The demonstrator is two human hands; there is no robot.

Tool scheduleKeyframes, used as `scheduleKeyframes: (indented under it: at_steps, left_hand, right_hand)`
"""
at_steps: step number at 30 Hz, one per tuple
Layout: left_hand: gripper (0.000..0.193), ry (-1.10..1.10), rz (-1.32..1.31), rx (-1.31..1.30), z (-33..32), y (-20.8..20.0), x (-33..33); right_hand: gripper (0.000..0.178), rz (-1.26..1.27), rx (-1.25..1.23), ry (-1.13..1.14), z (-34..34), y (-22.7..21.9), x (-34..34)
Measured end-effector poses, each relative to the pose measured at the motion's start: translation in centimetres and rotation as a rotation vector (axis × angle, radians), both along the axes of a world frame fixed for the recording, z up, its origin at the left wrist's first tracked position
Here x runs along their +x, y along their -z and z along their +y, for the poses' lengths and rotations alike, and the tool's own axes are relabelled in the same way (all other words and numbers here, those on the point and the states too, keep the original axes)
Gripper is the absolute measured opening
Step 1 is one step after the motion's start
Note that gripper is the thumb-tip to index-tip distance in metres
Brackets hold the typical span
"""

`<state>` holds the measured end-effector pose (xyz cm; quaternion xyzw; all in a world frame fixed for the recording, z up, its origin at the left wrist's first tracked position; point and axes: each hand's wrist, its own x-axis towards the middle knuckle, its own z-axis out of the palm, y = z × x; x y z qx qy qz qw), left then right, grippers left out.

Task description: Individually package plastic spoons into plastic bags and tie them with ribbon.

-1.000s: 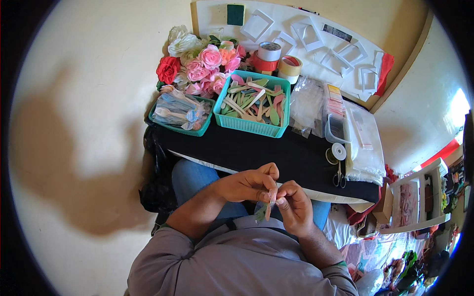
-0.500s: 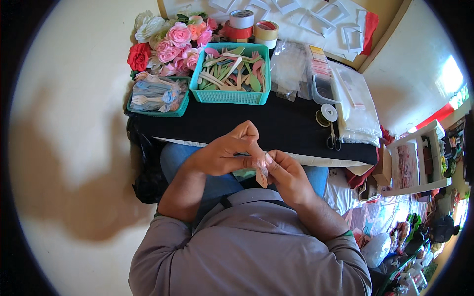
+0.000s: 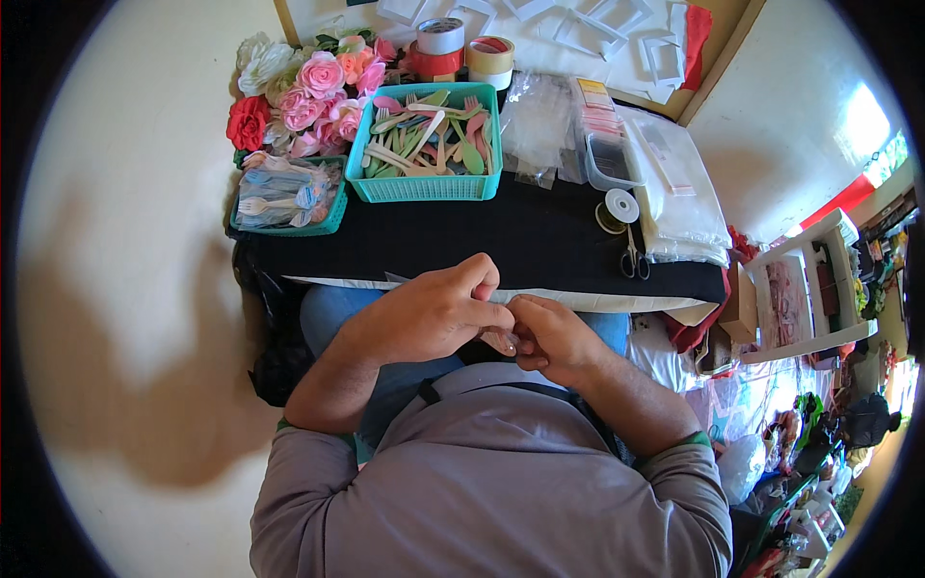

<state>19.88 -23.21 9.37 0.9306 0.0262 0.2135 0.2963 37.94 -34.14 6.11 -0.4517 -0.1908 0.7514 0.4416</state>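
Note:
My left hand (image 3: 430, 310) and my right hand (image 3: 553, 337) meet above my lap, just in front of the table's near edge. Between them is a small peach-coloured piece in clear plastic wrap (image 3: 499, 341), mostly covered by my fingers, so its kind is hard to make out. My right hand is closed around its right side. The thumb and curled fingers of my left hand pinch the wrap from the left. Beyond, on the black-covered table (image 3: 424, 236), stands a turquoise basket (image 3: 424, 189) of loose pastel forks and spoons.
A smaller basket (image 3: 332, 220) with wrapped cutlery stands left, by artificial flowers (image 3: 318, 91). Tape rolls (image 3: 489, 60) sit at the back. Clear bags (image 3: 540, 120), a plastic tub (image 3: 612, 164), a spool (image 3: 621, 205), scissors (image 3: 633, 258) and a stack of plastic sheets (image 3: 679, 193) lie to the right.
Both hands have come slightly lower and nearer my body. My right fingers now curl further round the wrapped piece, hiding most of it. The whole view has shifted a little.

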Motion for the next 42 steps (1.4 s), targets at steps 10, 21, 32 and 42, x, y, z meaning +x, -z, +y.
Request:
scheduleKeyframes:
  at_steps: [10, 21, 32, 42]
  left_hand:
    - [0.009, 0.281, -0.293, -0.977, 1.6, 2.7, 0.1]
    - [0.007, 0.488, -0.360, -1.179, 1.7, 3.5, 1.0]
    - [0.007, 0.504, -0.296, -1.082, 1.6, 3.1, 0.6]
    - [0.010, 0.281, -0.186, -0.489, 2.4, 2.1, -1.9]
  right_hand:
    - [0.016, -0.403, 0.538, 0.232, -1.6, -2.5, -2.7]
    - [0.025, -1.189, 1.254, 0.407, -0.8, -1.2, -2.7]
    - [0.013, -1.148, 1.390, 0.302, 0.5, -0.8, -2.6]
    - [0.025, -0.382, 0.364, 0.013, -1.1, -0.3, -3.6]
